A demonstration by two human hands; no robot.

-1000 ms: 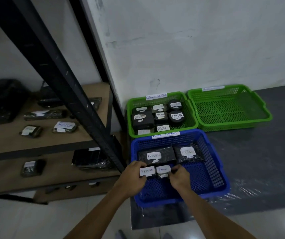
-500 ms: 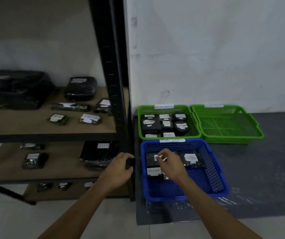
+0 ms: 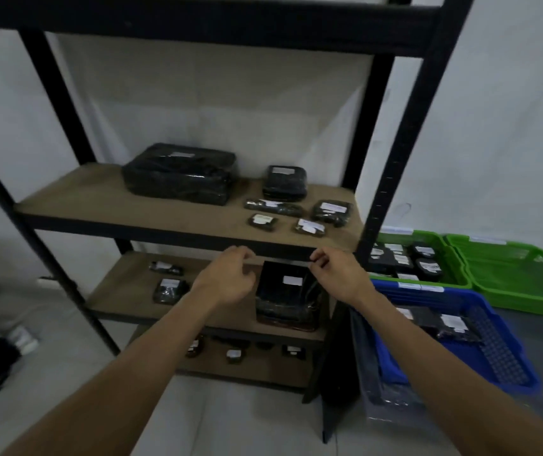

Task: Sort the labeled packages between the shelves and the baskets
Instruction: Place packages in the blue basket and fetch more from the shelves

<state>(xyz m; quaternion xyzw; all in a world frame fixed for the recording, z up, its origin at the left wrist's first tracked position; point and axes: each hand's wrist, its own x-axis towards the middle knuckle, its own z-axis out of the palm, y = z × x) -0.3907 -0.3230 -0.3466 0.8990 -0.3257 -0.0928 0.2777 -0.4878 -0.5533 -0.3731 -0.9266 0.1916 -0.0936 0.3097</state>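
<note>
I face a black metal rack with brown shelves. My left hand (image 3: 227, 281) and my right hand (image 3: 335, 274) are raised side by side at the front edge of the middle shelf (image 3: 132, 205). Their fingertips pinch the two ends of a thin pale edge. That edge looks like the top of a large black package (image 3: 283, 301) with a white label, which sits on the lower shelf (image 3: 125, 291). To the right on the floor, a blue basket (image 3: 510, 386) holds labelled black packages.
Several small labelled packages (image 3: 262, 222) and a big wrapped bundle (image 3: 181, 174) lie on the middle shelf. More small packages sit on the lower and bottom shelves. A green basket (image 3: 457, 281) of packages and an empty green basket (image 3: 526, 291) stand behind the blue one. The rack's right post (image 3: 391, 179) separates shelves from baskets.
Both hands left the blue basket and moved left and up to the rack. My view swung left to the shelves. The hands now pinch the edge above the lower-shelf package.
</note>
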